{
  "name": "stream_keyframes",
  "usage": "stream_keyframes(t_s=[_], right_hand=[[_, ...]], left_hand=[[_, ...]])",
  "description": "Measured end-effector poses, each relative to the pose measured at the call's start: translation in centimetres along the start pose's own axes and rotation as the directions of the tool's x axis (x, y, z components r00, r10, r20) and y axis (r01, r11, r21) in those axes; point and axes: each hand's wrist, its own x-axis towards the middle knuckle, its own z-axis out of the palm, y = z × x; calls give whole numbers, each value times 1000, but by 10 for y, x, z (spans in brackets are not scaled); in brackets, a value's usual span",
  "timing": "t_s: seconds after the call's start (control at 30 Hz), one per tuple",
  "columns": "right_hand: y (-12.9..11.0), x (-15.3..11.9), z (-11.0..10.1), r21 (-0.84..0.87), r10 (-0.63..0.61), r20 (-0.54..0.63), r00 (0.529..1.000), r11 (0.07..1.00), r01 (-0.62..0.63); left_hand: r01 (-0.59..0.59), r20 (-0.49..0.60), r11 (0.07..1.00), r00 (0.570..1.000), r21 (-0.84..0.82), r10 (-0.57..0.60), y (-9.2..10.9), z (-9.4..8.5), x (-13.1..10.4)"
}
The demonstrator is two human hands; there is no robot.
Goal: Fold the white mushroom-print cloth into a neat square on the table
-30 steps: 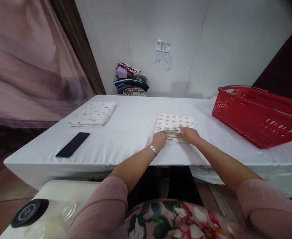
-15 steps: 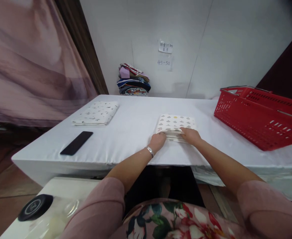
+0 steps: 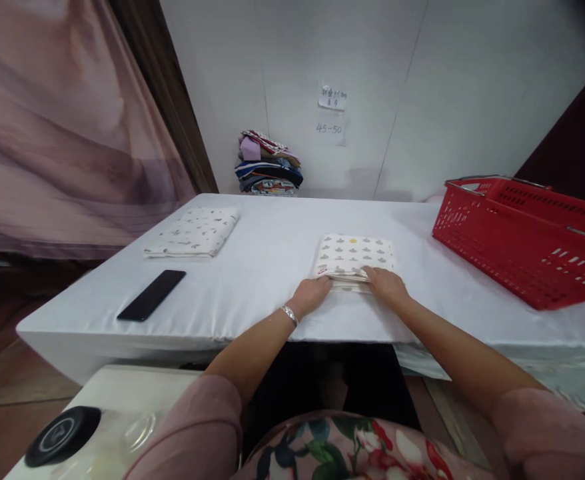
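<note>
A folded white cloth with grey prints and one yellow print (image 3: 355, 252) lies on the white table, right of the middle. My left hand (image 3: 312, 293) grips its near left corner, with a silver bracelet on the wrist. My right hand (image 3: 386, 285) holds the near edge further right, thumb side over the top layer and the other fingers partly hidden. Several folded layers show between the hands.
Another folded patterned cloth (image 3: 195, 230) and a black phone (image 3: 151, 295) lie on the left. A red basket (image 3: 522, 240) stands on the right. Folded clothes (image 3: 268, 165) are stacked behind the white table (image 3: 257, 267). A black round object (image 3: 63, 435) sits lower left.
The near edge of the cloth between my hands has come down and its layers lie flatter. My hands are still at that edge. The view has shifted slightly.
</note>
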Motion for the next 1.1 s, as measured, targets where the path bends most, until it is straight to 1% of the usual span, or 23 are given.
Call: stream_keyframes(t_s=[0.13,0.17,0.23,0.3,0.33,0.4,0.43,0.5,0.6,0.73,0.8,0.87,0.93,1.0,1.03,1.1], right_hand=[[2,-2,1,-7,-29,10,1000,1000,30],[1,-3,1,-1,-43,-10,999,999,43],[-4,-5,1,18,-98,-99,990,995,100],[-13,-6,3,30,-190,-210,959,979,201],[-18,-6,5,33,-236,-248,940,967,252],[-28,-6,12,40,-302,-283,910,945,326],[-33,-6,18,43,-317,-293,902,938,343],[-39,-6,29,42,-323,-319,891,934,354],[-41,-6,42,30,-318,-368,874,935,353],[-39,-7,45,26,-316,-389,865,935,353],[-40,-8,45,27,-310,-397,864,937,349],[-41,-7,45,30,-303,-404,863,939,343],[-43,-5,45,42,-291,-406,866,941,336],[-46,-4,46,63,-272,-410,870,944,325],[-47,-3,46,74,-265,-413,871,944,322],[-48,-4,44,91,-266,-408,874,940,328]], left_hand=[[-1,-12,1000,1000,-14,1,0,0,-2],[2,-12,1000,1000,-20,-2,0,0,-3],[6,-14,999,1000,-43,-7,0,-1,-4],[0,-29,997,1000,-72,-2,0,-1,-5],[-10,-41,996,999,-83,7,0,0,-6],[-32,-66,995,997,-92,26,1,0,-7],[-41,-77,995,996,-92,34,1,0,-8],[-48,-99,994,994,-96,39,2,0,-8],[-41,-133,990,991,-138,22,3,0,-10],[-37,-186,985,982,-166,6,2,0,-15],[-48,-250,984,968,-169,4,1,-2,-17],[-65,-351,979,937,-195,-8,1,-7,-16],[-98,-451,965,892,-243,-22,3,-14,-11],[-146,-503,946,864,-290,-20,8,-19,0],[-161,-503,939,864,-305,-15,10,-20,6],[-151,-457,937,889,-316,-11,14,-17,17]])
